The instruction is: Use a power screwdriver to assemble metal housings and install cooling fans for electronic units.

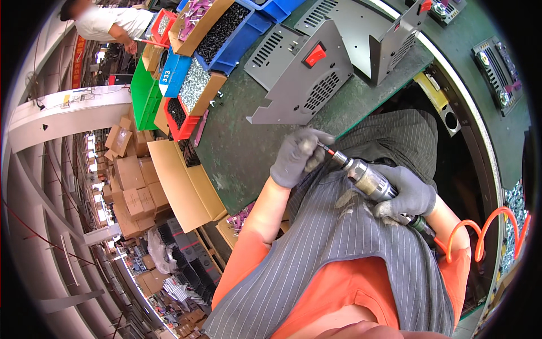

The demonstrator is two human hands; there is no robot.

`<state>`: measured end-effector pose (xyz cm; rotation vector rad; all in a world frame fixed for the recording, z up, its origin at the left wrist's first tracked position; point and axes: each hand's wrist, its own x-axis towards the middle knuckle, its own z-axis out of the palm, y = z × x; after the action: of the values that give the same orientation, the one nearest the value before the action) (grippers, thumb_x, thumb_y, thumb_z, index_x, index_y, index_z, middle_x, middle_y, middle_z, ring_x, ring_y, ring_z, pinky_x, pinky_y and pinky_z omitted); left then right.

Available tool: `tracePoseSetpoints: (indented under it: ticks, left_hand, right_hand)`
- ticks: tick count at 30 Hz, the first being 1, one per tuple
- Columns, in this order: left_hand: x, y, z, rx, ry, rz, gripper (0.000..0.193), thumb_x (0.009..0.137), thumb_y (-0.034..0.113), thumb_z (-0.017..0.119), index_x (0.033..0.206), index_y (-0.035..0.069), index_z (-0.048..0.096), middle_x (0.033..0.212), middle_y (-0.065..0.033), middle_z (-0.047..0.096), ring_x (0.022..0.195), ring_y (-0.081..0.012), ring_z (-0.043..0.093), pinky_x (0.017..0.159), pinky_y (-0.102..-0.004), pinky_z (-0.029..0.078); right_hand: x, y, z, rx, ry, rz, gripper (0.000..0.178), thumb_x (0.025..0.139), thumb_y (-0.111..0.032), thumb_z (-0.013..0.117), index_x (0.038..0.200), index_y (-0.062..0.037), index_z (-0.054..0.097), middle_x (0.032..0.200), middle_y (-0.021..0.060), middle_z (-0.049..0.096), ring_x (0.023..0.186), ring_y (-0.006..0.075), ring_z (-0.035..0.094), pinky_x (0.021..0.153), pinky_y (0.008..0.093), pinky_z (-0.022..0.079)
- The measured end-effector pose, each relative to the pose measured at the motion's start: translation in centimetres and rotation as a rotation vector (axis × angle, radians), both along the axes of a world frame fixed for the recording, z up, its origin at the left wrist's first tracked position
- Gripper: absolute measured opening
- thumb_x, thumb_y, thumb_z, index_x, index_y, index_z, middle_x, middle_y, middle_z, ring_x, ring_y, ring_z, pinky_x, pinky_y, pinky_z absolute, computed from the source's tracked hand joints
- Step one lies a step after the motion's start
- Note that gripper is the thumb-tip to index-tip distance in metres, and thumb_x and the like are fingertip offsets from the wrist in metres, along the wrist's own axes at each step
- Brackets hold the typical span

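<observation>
My right hand (407, 192), in a grey glove, is wrapped round an air screwdriver (370, 179) held over my lap. The tool's bit points up and to the left. At the bit's tip is my left hand (296, 155), gloved too and slightly blurred, with its fingers pinched together. What lies between those fingers is too small to make out. Just beyond, on the bench, stands a grey metal panel (299, 85) with vent slots and a red rocker switch (316, 54). A second grey panel (389, 48) stands farther right.
An orange coiled hose (480, 237) runs off right from the screwdriver. Blue bins (237, 48) and a red bin (182, 120) with small screws line the green bench's (226, 152) left side. Metal parts (497, 73) sit on a surface at right. Another person (113, 25) stands far left.
</observation>
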<state>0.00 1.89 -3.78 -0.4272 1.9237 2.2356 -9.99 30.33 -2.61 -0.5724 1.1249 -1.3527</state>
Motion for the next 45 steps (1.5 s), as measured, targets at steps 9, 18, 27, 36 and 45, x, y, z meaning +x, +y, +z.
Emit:
tracePoseSetpoints:
  ticks: [9,18,27,36,45]
  left_hand:
    - [-5.0,-6.5,7.1,-0.611,-0.341,0.024,0.031,0.097,0.020,0.058,0.120,0.000,0.065,0.101,-0.0051,0.070,0.086,-0.0123,0.063,0.077,-0.0303,0.052]
    - [-12.9,-4.1,2.8,0.224,-0.025,0.012,0.039,0.091,0.011,0.054,0.127,-0.002,0.060,0.111,-0.0086,0.067,0.093,-0.0143,0.063,0.083,-0.0314,0.053]
    - [-12.5,-5.4,1.0,0.188,-0.010,-0.071,0.044,0.086,0.004,0.050,0.129,-0.002,0.058,0.113,-0.0107,0.066,0.095,-0.0172,0.064,0.087,-0.0339,0.054]
    - [-18.1,-19.2,5.5,0.088,0.283,0.223,0.050,0.080,-0.007,0.047,0.129,-0.002,0.058,0.112,-0.0133,0.065,0.099,-0.0245,0.065,0.092,-0.0395,0.057]
    - [-19.6,-23.1,2.0,-1.949,0.227,0.258,0.040,0.093,0.040,0.056,0.119,0.012,0.066,0.114,-0.0147,0.068,0.107,-0.0322,0.062,0.092,-0.0488,0.044]
  right_hand:
    - [-3.5,1.4,-2.2,0.099,0.378,-0.364,0.063,0.071,-0.025,0.084,0.122,0.0008,0.059,0.093,0.0042,0.064,0.084,0.0120,0.059,0.079,0.0306,0.050]
    - [-4.3,-0.3,-2.8,0.070,0.304,-0.386,0.061,0.072,-0.029,0.083,0.120,0.0011,0.060,0.092,0.0045,0.063,0.083,0.0138,0.058,0.079,0.0320,0.049]
    - [-6.6,-0.2,-1.3,0.142,0.362,-0.249,0.063,0.071,-0.029,0.082,0.121,0.0017,0.059,0.095,0.0080,0.065,0.086,0.0170,0.060,0.081,0.0331,0.049]
    - [-2.8,1.6,-3.2,0.206,0.189,-0.270,0.068,0.068,-0.031,0.086,0.122,0.0005,0.059,0.100,0.0048,0.065,0.090,0.0140,0.059,0.085,0.0313,0.048]
    - [-0.7,6.6,-1.5,0.304,0.136,-0.462,0.070,0.063,-0.029,0.088,0.121,0.0010,0.061,0.097,0.0024,0.063,0.088,0.0129,0.056,0.083,0.0296,0.048]
